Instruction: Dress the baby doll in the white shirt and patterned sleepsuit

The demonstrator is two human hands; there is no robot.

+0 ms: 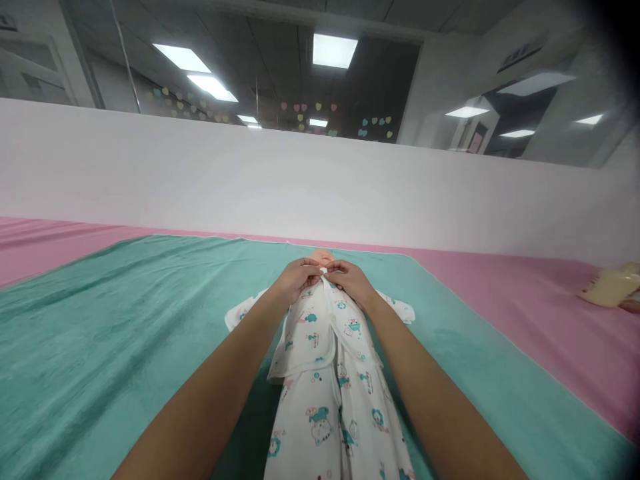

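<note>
At the collar (324,272), both hands (297,280) (354,283) apparently pinching

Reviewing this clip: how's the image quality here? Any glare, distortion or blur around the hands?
In the head view, the ceiling lights glare white; the wide lens bows the white wall and stretches the forearms; the top right corner falls dark; the left hand and right hand stay fairly clear at the baby garment, with no heavy blur.

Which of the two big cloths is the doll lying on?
The teal blanket, directly under the doll; the pink cloth lies beneath that blanket and shows only beyond its edges.
</note>
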